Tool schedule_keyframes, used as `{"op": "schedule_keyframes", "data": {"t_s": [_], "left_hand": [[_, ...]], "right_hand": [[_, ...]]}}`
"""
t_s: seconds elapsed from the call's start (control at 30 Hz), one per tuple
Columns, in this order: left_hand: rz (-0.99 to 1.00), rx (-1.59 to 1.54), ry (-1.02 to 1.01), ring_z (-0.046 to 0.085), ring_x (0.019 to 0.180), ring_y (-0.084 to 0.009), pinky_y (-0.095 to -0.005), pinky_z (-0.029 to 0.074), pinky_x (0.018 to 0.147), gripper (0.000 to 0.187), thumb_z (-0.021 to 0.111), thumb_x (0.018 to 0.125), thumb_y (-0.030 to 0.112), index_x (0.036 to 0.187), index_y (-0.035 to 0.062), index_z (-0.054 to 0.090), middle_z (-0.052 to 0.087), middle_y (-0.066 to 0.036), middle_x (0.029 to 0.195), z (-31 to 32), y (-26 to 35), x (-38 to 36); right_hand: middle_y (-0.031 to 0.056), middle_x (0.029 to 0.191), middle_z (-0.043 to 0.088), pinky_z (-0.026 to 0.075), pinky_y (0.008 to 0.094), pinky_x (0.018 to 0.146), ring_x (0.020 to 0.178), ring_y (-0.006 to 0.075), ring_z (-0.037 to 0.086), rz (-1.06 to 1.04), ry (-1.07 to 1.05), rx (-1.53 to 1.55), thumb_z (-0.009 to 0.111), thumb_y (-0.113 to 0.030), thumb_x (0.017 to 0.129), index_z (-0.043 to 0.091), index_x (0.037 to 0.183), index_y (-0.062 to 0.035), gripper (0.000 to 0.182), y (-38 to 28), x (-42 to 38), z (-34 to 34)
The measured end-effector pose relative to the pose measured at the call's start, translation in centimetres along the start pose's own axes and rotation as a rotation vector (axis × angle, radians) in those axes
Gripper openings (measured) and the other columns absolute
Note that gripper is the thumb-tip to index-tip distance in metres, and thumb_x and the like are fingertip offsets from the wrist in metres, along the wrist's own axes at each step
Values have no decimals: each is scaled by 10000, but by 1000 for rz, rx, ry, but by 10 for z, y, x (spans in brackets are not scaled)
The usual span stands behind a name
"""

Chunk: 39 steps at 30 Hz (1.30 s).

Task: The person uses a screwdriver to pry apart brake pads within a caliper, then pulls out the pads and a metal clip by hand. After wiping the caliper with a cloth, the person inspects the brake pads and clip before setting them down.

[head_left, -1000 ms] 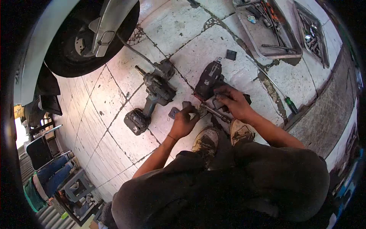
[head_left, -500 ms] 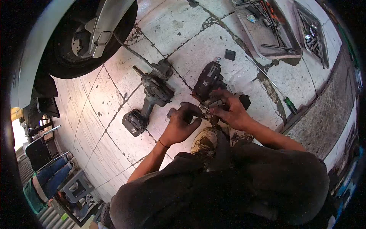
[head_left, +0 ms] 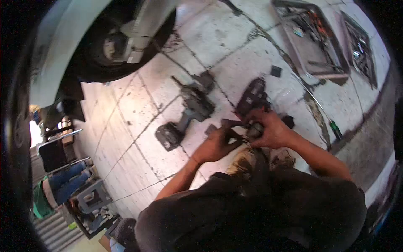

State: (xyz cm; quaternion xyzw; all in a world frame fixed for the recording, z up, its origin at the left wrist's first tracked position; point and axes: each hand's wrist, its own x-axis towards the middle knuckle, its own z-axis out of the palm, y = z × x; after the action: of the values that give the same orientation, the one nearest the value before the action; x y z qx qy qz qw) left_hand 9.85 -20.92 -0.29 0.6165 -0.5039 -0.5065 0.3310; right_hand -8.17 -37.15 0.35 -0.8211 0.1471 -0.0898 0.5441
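Note:
My left hand (head_left: 217, 143) is closed, thumb and fingers curled together beside the right hand; anything small between its fingertips is too blurred to make out. My right hand (head_left: 273, 131) is closed around a dark rounded part (head_left: 255, 131), just above my shoes. Directly beyond my hands a dark cordless power tool (head_left: 253, 97) lies on the tiles, its near end partly hidden by the right fingers. Left of it rests a cordless impact wrench (head_left: 195, 104), with its battery (head_left: 169, 136) toward the lower left.
A vehicle wheel (head_left: 107, 50) stands at upper left. A screwdriver (head_left: 334, 129) with a green handle and a small black square piece (head_left: 276, 71) lie right of the tools. Metal trays of tools, a larger tray (head_left: 311, 72) and a narrower one (head_left: 346, 25), sit at upper right.
The camera has turned, so the scene sits further right and slightly lower. My hands remain close together; the dark rounded part now shows in the right hand, where a small metal piece showed before.

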Motion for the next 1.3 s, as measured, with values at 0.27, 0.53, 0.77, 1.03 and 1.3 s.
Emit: {"op": "schedule_keyframes", "data": {"t_s": [0.27, 0.53, 0.77, 1.03, 1.3], "left_hand": [[-325, -904, 222, 484, 741, -87, -226, 418, 659, 431, 634, 948, 199, 1345, 69, 529, 623, -12, 1041, 2, 1, -2], [-173, -920, 316, 433, 696, -64, -220, 370, 602, 407, 599, 965, 139, 1359, 57, 534, 544, 39, 881, -11, 11, 7], [-232, -660, 437, 611, 766, -124, -259, 484, 649, 270, 644, 942, 159, 1160, 2, 617, 656, -58, 905, -36, 34, 7], [-204, -590, 430, 516, 644, -49, -210, 395, 557, 259, 674, 925, 203, 1092, 4, 671, 655, 2, 830, -34, 33, 8], [-234, -535, 491, 525, 646, -50, -214, 405, 560, 264, 665, 932, 219, 1094, 12, 680, 658, 3, 812, -34, 42, 7]], "right_hand": [[128, 1021, 641, 528, 357, 777, 911, 201, 630, 278, 328, 599, 732, -62, 761, 537, 1141, -6, 431, 1, 9, 20], [104, 1010, 632, 531, 304, 689, 806, 157, 641, 229, 210, 526, 660, -11, 836, 512, 1205, 0, 398, -16, 14, 16], [127, 1060, 650, 524, 311, 776, 930, 151, 632, 148, 223, 309, 662, -50, 883, 440, 1327, 19, 501, -28, 20, -5], [104, 907, 691, 514, 294, 688, 779, 124, 626, 286, 15, 435, 684, -88, 867, 609, 1125, 38, 297, -40, 26, -25], [72, 980, 683, 505, 269, 745, 858, 90, 597, 274, -39, 403, 690, -97, 896, 580, 1191, 77, 359, -26, 25, -22]]}}
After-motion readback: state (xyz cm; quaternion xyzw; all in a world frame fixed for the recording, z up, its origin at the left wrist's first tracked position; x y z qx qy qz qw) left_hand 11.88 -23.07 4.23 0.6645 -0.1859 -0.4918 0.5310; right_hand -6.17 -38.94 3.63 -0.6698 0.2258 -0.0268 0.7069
